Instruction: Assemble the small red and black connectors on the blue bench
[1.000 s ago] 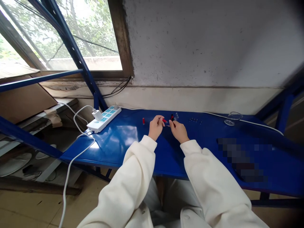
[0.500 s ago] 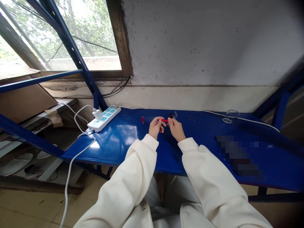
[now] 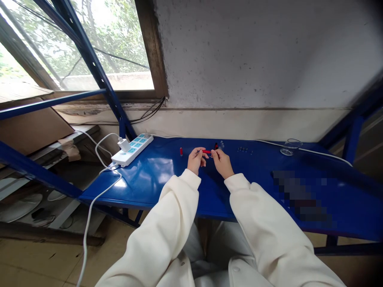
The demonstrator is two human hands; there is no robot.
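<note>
At a blue desk (image 3: 257, 167) pushed against a scuffed wall (image 3: 239, 59), a person in white sleeves (image 3: 178, 199) works a slim red piece (image 3: 207, 151) with both bare hands, holding it over the desk's middle stretch, nearer the far edge than the near one. The left hand (image 3: 195, 160) has thumb and fingers closed on the piece's left end; the right hand (image 3: 223, 164) pinches the other end, its fingertips drawn together, and a thin sliver shows just under them, too small to identify. A short red cylinder (image 3: 181, 151) stands upright to the left of the hands, toward the far edge. Just beyond the right hand sit a dark red-and-black piece (image 3: 216, 146) and a cluster of small clear pieces (image 3: 222, 144), with a loose row of tiny dark parts (image 3: 244, 150) farther right. Near the far right corner stands a clear glass (image 3: 287, 152), beside a white cable (image 3: 326, 154) that trails along the far edge. A white power strip (image 3: 121, 159) with blue sockets lies slantwise along the left end, up to the far left corner, a white plug (image 3: 123, 144) seated in it. A pixelated dark shape (image 3: 302, 199) on the right side cannot be made out.
</note>
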